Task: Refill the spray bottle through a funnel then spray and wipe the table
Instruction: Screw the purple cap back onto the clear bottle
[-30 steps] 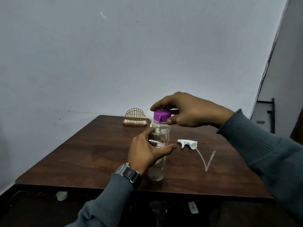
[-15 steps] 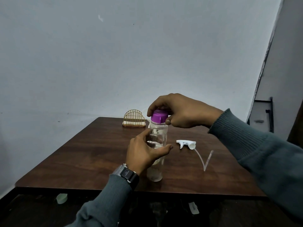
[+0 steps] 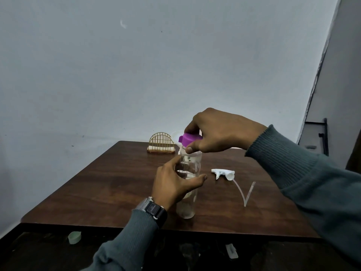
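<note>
- Near the front edge of the brown table (image 3: 109,184), the clear bottle (image 3: 188,208) stands upright, with a little liquid showing inside it.
- My left hand (image 3: 173,184) wraps the bottle's middle, fingers behind the plastic and thumb stretched across the front.
- My right hand (image 3: 220,132) pinches the purple cap (image 3: 188,140) between thumb and curled fingers. The cap sits tilted right over the bottle's mouth, and my thumb hides whether it touches the rim.
- The white spray head (image 3: 223,173) lies on its side on the table, just right of the bottle, and its dip tube (image 3: 247,194) bends into a V toward me.
- A gold wire rack (image 3: 161,142) stands at the far edge.
- A pale translucent rim (image 3: 175,133) peeks out behind the cap, but I cannot tell what it is.
- A dark-strapped watch (image 3: 154,209) is on my left wrist.
</note>
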Available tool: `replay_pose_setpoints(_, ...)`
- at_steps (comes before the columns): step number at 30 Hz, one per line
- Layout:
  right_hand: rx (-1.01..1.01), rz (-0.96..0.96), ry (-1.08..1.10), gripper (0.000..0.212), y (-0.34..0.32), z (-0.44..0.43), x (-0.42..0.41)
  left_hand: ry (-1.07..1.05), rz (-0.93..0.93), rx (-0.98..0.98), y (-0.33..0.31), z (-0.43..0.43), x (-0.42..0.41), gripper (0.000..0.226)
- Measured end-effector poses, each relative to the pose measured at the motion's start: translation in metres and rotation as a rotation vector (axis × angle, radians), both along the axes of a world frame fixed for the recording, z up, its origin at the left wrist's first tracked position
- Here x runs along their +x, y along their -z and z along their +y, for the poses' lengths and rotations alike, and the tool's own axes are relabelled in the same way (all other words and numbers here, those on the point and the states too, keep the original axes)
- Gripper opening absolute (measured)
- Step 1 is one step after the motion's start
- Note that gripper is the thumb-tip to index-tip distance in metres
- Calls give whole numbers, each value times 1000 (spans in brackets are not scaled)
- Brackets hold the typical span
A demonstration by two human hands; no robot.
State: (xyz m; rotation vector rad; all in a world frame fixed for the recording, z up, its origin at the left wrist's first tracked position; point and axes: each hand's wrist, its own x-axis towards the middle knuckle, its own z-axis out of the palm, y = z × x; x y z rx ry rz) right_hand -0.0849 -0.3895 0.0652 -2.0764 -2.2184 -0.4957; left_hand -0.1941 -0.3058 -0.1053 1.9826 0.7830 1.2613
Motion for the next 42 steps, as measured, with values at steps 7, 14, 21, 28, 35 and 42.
replay_pose_setpoints(7, -80, 78, -72, 51, -9, -6, -5, 9, -1, -24, 0, 1, 0, 58)
replay_pose_setpoints(14, 70, 11, 63, 80, 3, 2, 0, 0, -22, -14, 0, -1, 0, 49)
replay_pose_setpoints(21, 167, -75, 104, 90, 5, -10, 1, 22, -31, -18, 0, -1, 0, 50)
replay_pose_setpoints(28, 256, 20, -10, 49, 8, -12, -3, 17, -29, -27, 0, -2, 0, 50)
replay_pose_setpoints(35, -17, 210, -109, 35, 9, -12, -4, 23, -45, -33, 1, -2, 1, 53)
replay_pose_setpoints(42, 111, 32, 66, 84, 11, -6, -2, 15, -44, -17, 1, -2, 0, 54)
